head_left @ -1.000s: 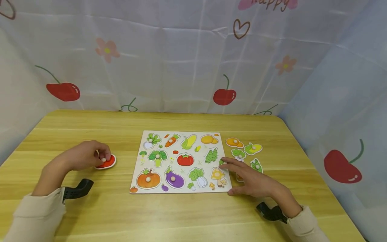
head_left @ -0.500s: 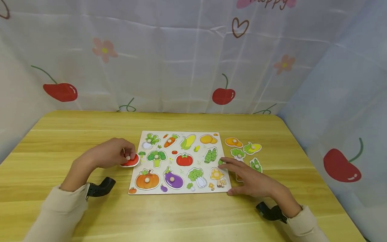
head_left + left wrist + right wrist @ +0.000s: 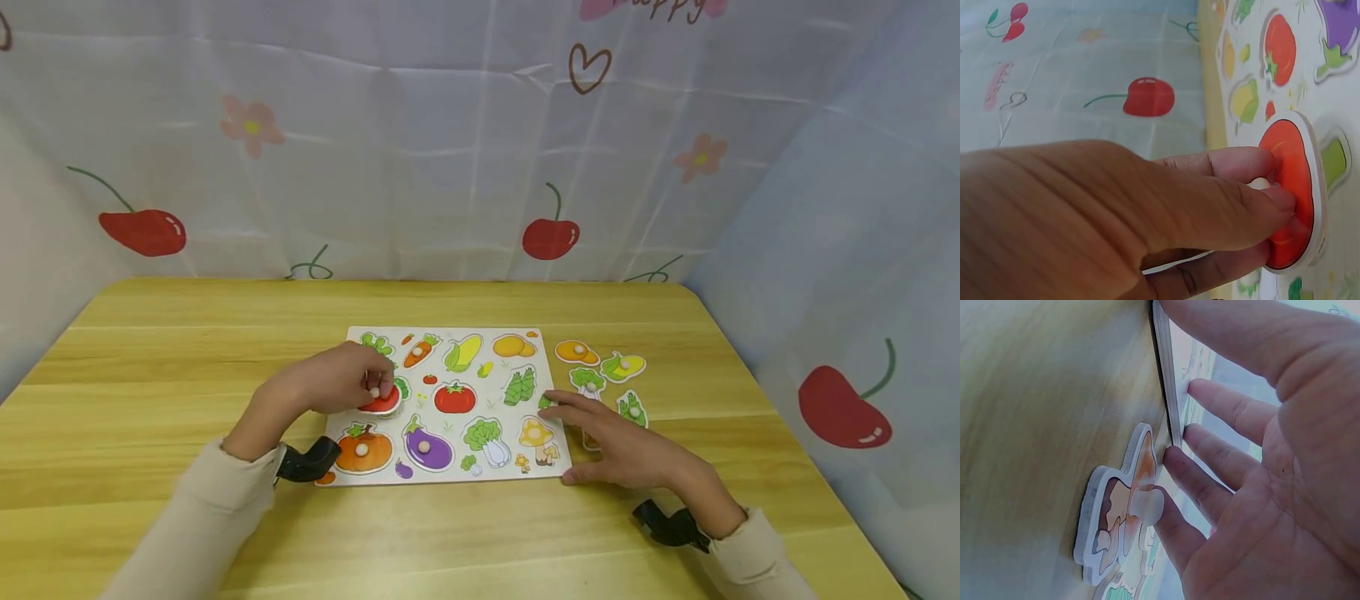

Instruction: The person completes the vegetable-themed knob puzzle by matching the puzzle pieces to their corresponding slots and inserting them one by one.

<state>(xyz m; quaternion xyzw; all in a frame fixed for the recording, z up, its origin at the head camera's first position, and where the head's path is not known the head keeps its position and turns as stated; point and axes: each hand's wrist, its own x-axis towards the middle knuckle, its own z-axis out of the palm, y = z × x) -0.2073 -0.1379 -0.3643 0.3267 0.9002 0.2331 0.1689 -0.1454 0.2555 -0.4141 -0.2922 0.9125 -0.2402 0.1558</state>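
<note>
My left hand [image 3: 337, 379] pinches the small wooden knob of a red tomato puzzle piece [image 3: 1291, 140], thumb and fingers closed round it. In the head view the piece is over the left part of the white vegetable puzzle board [image 3: 489, 335], overlapping the broccoli piece [image 3: 403, 387]. The printed red tomato spot [image 3: 454, 398] lies to its right. My right hand [image 3: 622, 442] rests at the board's right edge with fingers extended and spread. Under its fingers, a mushroom piece [image 3: 1113, 509] with a pale knob lies on the table.
Loose pieces lie right of the board: a potato piece [image 3: 573, 352], a corn piece [image 3: 622, 367], a cabbage piece [image 3: 587, 381] and an asparagus piece [image 3: 632, 408]. Pumpkin [image 3: 363, 452], eggplant [image 3: 429, 450] and carrot [image 3: 420, 354] pieces sit in the board. A curtain [image 3: 420, 167] hangs behind the table.
My left hand has carried the tomato piece rightward from the bare table at the left to over the board. The right hand has stayed at the board's edge.
</note>
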